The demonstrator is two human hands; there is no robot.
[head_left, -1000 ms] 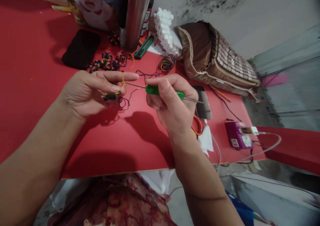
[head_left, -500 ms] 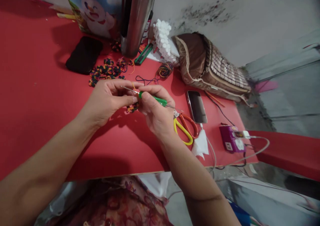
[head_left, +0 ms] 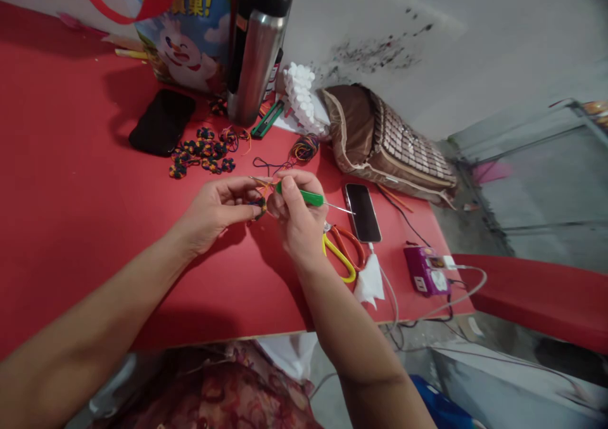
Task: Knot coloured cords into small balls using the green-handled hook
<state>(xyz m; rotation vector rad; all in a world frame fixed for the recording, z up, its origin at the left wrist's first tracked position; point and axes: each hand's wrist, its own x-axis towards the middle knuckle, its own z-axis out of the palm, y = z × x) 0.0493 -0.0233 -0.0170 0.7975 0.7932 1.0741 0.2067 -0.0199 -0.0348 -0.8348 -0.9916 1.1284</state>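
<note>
My right hand [head_left: 301,217] is closed around the green handle of a crochet hook [head_left: 311,198], whose thin metal ends stick out on both sides. Between the thumb and fingers of my left hand [head_left: 223,210] is a small dark and orange crocheted piece [head_left: 259,208]. The hook's left tip lies close to my left fingers, with orange yarn near it. Beyond my hands is a small ball of dark and orange yarn [head_left: 305,147], its loose strand trailing left. Several finished-looking crocheted flowers [head_left: 202,150] lie in a cluster behind my left hand.
Scissors [head_left: 346,258] with red and yellow handles and a charging phone [head_left: 363,212] lie to the right. A black phone-like object [head_left: 163,121], a steel flask [head_left: 259,61], a green cutter [head_left: 267,120] and a brown cushion [head_left: 380,140] stand farther back. A purple power box [head_left: 422,269] sits at the right edge.
The view has tilted up slightly, so things sit lower. My right hand and the hook have turned and drawn a little away from my left hand; more of the crocheted piece shows.
</note>
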